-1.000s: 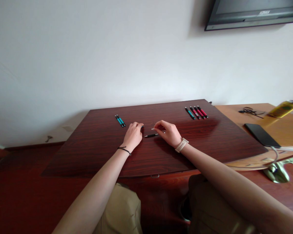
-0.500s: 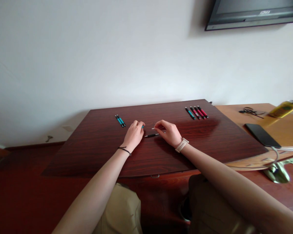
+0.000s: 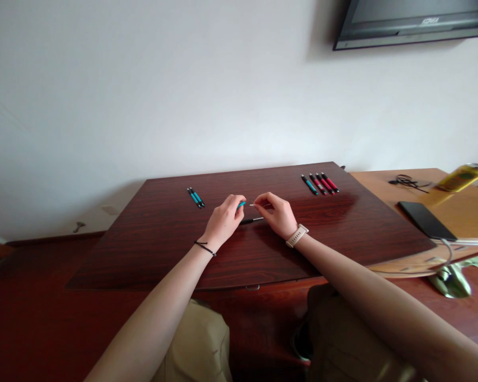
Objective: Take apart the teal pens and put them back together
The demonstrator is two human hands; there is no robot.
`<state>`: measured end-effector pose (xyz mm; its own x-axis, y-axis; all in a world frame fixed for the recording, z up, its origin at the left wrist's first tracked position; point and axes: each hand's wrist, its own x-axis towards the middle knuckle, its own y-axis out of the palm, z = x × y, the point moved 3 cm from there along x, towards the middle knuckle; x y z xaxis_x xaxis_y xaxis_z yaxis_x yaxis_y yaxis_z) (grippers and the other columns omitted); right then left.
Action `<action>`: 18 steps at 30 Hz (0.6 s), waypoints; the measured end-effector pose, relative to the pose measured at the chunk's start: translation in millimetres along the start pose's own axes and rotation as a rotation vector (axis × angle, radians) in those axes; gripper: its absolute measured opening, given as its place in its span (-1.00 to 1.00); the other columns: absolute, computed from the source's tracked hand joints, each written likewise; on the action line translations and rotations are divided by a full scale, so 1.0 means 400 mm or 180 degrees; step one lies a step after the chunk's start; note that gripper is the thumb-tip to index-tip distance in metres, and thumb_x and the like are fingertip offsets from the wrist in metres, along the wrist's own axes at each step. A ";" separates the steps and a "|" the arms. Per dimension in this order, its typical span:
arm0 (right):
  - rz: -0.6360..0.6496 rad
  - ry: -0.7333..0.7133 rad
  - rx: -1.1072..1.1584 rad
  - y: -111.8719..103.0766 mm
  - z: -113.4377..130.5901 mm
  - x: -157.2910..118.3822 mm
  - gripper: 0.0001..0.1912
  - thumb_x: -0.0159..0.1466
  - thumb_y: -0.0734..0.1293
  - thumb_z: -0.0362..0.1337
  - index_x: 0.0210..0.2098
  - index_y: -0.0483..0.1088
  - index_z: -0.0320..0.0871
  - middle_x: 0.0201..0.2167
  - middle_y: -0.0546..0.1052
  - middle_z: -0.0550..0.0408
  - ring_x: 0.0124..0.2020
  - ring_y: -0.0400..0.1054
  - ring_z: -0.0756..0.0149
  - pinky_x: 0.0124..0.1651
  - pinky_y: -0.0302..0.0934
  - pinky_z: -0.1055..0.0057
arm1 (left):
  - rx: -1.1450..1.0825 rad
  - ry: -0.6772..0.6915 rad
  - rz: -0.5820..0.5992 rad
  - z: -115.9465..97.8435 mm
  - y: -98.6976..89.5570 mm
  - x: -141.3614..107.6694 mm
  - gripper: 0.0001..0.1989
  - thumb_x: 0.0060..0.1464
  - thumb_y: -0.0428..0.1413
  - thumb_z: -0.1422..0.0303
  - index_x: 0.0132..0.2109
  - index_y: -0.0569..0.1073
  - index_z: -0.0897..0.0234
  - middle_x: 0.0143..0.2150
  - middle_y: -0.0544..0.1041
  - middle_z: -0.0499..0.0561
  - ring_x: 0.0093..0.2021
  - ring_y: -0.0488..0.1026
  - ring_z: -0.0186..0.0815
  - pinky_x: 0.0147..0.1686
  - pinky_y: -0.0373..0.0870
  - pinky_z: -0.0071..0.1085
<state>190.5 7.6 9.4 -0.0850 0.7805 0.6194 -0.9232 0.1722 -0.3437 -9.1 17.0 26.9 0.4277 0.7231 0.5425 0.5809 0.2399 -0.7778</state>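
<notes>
Above the middle of the dark wooden table, my left hand is closed on a teal pen barrel. My right hand, with a pale watch on the wrist, pinches a thin whitish refill whose tip points at the barrel, with a small gap between them. Below and between the hands lies a black pen part with a silvery end, partly hidden by my left hand. Two teal pens lie side by side at the left. Another teal pen lies at the right beside several red pens.
A lighter side table at the right holds a black phone, a black cable and a yellow can. A television hangs on the wall at upper right. A white cord hangs by the phone.
My left hand has moved right and slightly up with the teal barrel, closer to the refill. My right hand has barely moved and still pinches the refill.
</notes>
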 end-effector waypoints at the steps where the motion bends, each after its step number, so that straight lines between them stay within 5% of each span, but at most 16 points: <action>1: 0.0004 0.0009 -0.0001 0.000 0.000 0.000 -0.81 0.44 0.39 -0.07 -0.17 0.49 -0.05 -0.22 0.65 0.04 -0.23 0.56 0.20 -0.07 0.50 0.25 | 0.0006 0.0007 0.0016 -0.002 -0.001 0.000 -0.79 0.40 0.05 0.46 0.09 0.46 0.16 0.01 0.61 0.06 -0.06 0.63 -0.21 -0.05 0.52 -0.35; 10: 0.0041 0.0003 0.0010 0.000 -0.003 -0.002 -0.83 0.44 0.38 -0.10 -0.15 0.50 -0.05 -0.20 0.64 0.04 -0.23 0.56 0.21 -0.07 0.50 0.25 | 0.0069 0.0009 0.0186 -0.015 -0.010 -0.001 -0.77 0.36 0.02 0.48 0.02 0.50 0.13 -0.10 0.63 -0.01 -0.29 0.57 -0.27 -0.23 0.44 -0.38; 18: 0.0052 0.0075 0.0121 -0.001 0.004 0.002 -0.80 0.43 0.39 -0.06 -0.16 0.49 -0.06 -0.22 0.65 0.05 -0.24 0.57 0.21 -0.08 0.51 0.26 | -0.0225 0.0017 0.0278 -0.023 -0.002 -0.007 -0.79 0.40 0.05 0.38 0.11 0.44 0.09 -0.07 0.68 -0.02 -0.19 0.66 -0.22 -0.20 0.47 -0.38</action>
<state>190.0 7.3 11.0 -0.0919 0.7970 0.5970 -0.9354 0.1365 -0.3262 -4.3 8.7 28.9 0.4825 0.7357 0.4754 0.5885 0.1297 -0.7980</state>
